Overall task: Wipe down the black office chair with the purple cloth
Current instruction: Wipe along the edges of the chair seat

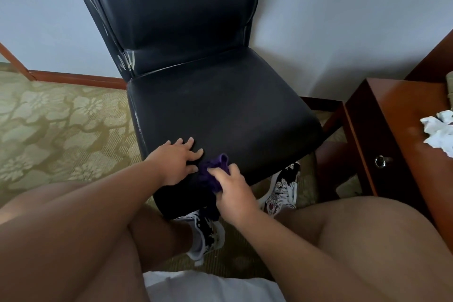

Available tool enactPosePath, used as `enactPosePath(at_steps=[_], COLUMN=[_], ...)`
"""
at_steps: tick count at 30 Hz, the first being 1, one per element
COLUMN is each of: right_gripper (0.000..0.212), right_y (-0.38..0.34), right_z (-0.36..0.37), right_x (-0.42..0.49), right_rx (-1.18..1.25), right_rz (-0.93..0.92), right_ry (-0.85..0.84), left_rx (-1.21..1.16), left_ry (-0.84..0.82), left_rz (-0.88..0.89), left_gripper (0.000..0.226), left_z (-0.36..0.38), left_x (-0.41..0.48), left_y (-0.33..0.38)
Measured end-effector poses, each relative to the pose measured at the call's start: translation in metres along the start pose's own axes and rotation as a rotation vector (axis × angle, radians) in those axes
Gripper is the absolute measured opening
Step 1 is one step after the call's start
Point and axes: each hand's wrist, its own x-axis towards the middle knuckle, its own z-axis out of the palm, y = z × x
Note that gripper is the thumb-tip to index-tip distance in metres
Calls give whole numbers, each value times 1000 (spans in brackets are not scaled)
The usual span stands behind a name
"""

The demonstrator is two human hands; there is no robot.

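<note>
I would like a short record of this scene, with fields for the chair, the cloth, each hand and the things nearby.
chair: black office chair, standing near the wall
cloth: purple cloth, bunched, at the front edge of the seat
left hand: flat on the seat, fingers spread, beside the cloth
right hand: holds the cloth against the seat
nearby: wooden cabinet to the right, crumpled white paper on top
floor: patterned carpet
</note>
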Motion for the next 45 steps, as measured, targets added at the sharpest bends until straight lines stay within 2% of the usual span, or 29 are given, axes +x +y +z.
enactPosePath(at_steps=[4,9,12,16,21,25,28,32,34,37,41,45], right_gripper=[43,45,48,49,54,60,65,63,61,61,63,84], right_y=[5,56,71,46,-8,-4,11,44,59,70,59,39], right_z=[-27,-88,-99,-75,-34,-34,-54,-83,-93,-93,-65,-41], right_x=[15,45,56,56,42,39,52,72,80,86,68,32], right_rx=[-220,-178,-76,69,-193,-189,-187,-389,-465,-435,-125,-193], right_rz=[1,456,555,466,230,137,197,422,471,339,173,5], right_ry=[88,272,286,274,45,11,48,199,230,249,241,147], left_rx=[7,7,-4,41,61,36,4,-18,-20,-6,28,57], left_ry=[-22,-81,-93,-76,-58,-52,-47,-33,-33,-22,36,84], left_rz=[0,41,45,49,60,54,53,55,55,48,37,37], left_gripper=[58,61,62,62,63,63,63,62,62,62,62,61], left_z=[-3,-12,-14,-14,-13,-10,-8,-6,-8,-11,-12,-10], left_x=[1,0,1,6,9,9,8,7,6,7,12,15], left_y=[0,-5,-2,6,9,9,9,16,21,31,44,53])
